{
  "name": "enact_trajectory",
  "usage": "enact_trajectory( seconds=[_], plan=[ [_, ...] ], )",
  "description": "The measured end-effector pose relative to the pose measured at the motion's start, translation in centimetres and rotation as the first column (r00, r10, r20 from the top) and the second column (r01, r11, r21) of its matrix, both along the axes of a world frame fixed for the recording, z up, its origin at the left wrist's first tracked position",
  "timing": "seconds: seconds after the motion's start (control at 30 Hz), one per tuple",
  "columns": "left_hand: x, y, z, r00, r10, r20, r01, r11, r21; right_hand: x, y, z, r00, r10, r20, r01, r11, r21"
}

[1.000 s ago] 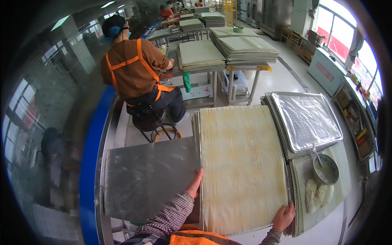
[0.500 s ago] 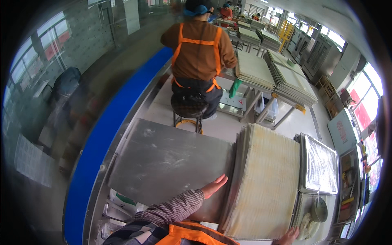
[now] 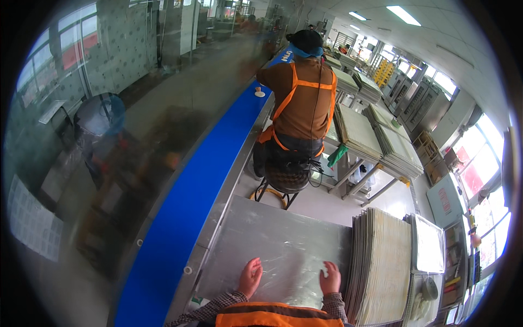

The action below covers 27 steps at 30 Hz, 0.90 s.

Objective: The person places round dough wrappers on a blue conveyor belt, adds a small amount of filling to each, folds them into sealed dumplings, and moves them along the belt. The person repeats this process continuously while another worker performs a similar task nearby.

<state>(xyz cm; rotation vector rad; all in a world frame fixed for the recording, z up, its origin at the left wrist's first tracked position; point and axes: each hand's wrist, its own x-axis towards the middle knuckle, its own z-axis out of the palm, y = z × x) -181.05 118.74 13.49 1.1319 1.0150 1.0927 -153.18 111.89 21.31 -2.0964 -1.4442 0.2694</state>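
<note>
A white rectangular sign (image 3: 444,200) with a red mark at its centre stands at the right, on a pale panel beyond the table legs. A white printed sheet (image 3: 30,222), ruled into rows, hangs tilted on the glass wall at the lower left. A small green-and-white label (image 3: 196,301) sits at the lower edge, just beside the blue conveyor belt (image 3: 185,218). Red and white panels (image 3: 71,52) show behind the glass at the upper left, too blurred to tell apart.
</note>
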Motion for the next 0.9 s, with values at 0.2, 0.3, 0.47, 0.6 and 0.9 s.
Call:
enact_trajectory(
  seconds=[0.2, 0.3, 0.47, 0.6, 0.9],
  plan=[
    [-5.0, 1.0, -1.4, 0.992, 0.077, -0.1, -0.074, 0.997, 0.031, -6.3, 5.1, -2.2, 0.975, 0.205, -0.079, -0.217, 0.957, -0.191],
    [-7.4, 3.0, -1.3, 0.986, 0.136, -0.096, -0.13, 0.989, 0.071, -6.7, 5.9, -2.6, 0.979, 0.193, -0.069, -0.203, 0.961, -0.189],
    [-10.7, 6.1, -0.3, 0.955, 0.167, -0.246, -0.13, 0.978, 0.162, -7.1, 5.1, -3.3, 0.991, 0.12, -0.059, -0.13, 0.968, -0.216],
    [-11.8, 8.0, 1.3, 0.906, 0.207, -0.369, -0.094, 0.949, 0.302, -7.5, 4.1, -3.9, 0.996, 0.082, -0.04, -0.089, 0.97, -0.227],
    [-13.8, 13.6, 2.4, 0.86, 0.068, -0.506, 0.126, 0.932, 0.339, -7.6, 2.3, -5.1, 0.999, -0.03, 0.031, 0.036, 0.97, -0.242]
  ],
)
